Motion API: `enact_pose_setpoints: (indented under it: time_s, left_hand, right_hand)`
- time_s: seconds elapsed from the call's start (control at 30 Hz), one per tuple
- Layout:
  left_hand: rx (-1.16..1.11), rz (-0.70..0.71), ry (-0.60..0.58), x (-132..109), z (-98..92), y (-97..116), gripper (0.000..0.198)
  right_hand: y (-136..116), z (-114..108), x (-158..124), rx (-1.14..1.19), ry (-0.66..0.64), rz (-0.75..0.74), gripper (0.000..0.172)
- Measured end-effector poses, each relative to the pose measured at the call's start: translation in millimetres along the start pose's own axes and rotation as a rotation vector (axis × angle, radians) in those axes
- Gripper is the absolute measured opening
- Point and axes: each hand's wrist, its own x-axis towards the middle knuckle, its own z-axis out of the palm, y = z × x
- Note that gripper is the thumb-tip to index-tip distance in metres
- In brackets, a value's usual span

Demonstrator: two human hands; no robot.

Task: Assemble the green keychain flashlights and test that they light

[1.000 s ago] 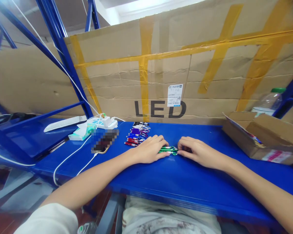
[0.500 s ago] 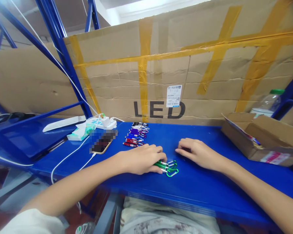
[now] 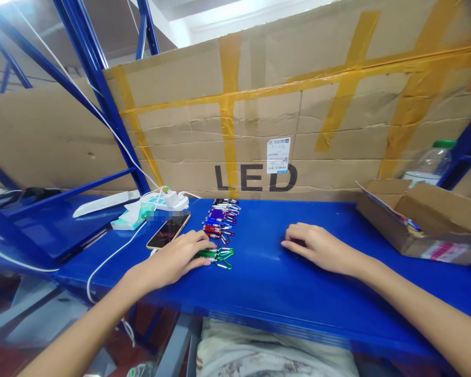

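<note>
My left hand (image 3: 180, 256) is closed over the small green keychain flashlights (image 3: 206, 254) lying on the blue tabletop. Their green carabiner clips (image 3: 224, 256) stick out to the right past my fingertips. Just behind them runs a row of similar flashlights in red (image 3: 212, 229), blue (image 3: 215, 221), purple (image 3: 219, 213), silver and black, clips facing right. My right hand (image 3: 316, 245) rests on the table to the right, fingers curled in and thumb drawn near them, with nothing visible inside.
A phone (image 3: 168, 231) lies left of the row, partly behind my left hand. Beyond it are a tissue pack (image 3: 131, 217), a white power strip (image 3: 160, 200) and cables. At right stands an open cardboard box (image 3: 400, 230), a bottle (image 3: 432, 162) behind it. Large taped cardboard (image 3: 172, 136) walls the back.
My left hand has slid the green flashlights leftward, to the near end of the coloured row. The right hand stays where it was.
</note>
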Motion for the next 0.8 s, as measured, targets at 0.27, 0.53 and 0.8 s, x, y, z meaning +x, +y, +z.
enact_pose_setpoints:
  time_s: [0.27,0.53,0.8]
  left_hand:
    - [0.043,-0.026,0.063,2.6,0.3,-10.4,0.035]
    - [0.097,0.022,0.1,18.9,-4.0,-14.3,0.033]
    - [-0.088,0.147,0.136,64.0,-11.0,43.1,0.037]
  right_hand:
    - [-0.4,-0.8,-0.2,-0.016,0.011,-0.016,0.04]
    - [1.1,-3.0,-1.6,-0.01,0.039,-0.016,0.038]
    - [13.4,-0.4,0.9,-0.089,0.113,0.013,0.031]
